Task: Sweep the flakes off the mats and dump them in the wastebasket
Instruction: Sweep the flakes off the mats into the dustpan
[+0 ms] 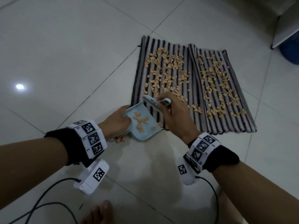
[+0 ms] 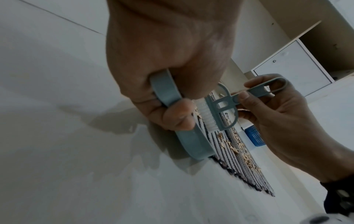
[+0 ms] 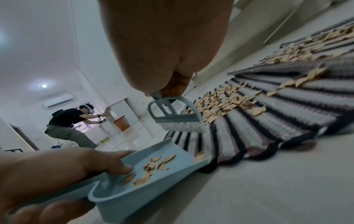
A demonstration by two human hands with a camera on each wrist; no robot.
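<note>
Two striped grey-and-black mats point(image 1: 181, 125) point(image 3: 287, 121) lie side by side on the tiled floor, strewn with tan flakes point(image 1: 163, 68) point(image 3: 220, 100). My left hand point(image 1: 116, 125) point(image 3: 57, 174) grips the handle of a light blue dustpan point(image 1: 142, 122) point(image 2: 189, 142) point(image 3: 153, 178), whose lip rests on the near left corner of the left mat; several flakes lie in it. My right hand point(image 1: 174, 113) point(image 2: 272, 115) holds a small blue hand brush point(image 1: 153, 102) point(image 2: 220, 109) point(image 3: 176, 116) by its handle, bristles just above the mat beyond the pan's lip.
A blue perforated basket point(image 1: 291, 50) point(image 2: 254, 136) stands beyond the mats at the far right, beside white furniture point(image 1: 284, 26). Black cables point(image 1: 48, 201) run over the floor near my foot point(image 1: 100, 212). In the right wrist view, another person point(image 3: 72, 121) works far off near an orange basket point(image 3: 121, 122).
</note>
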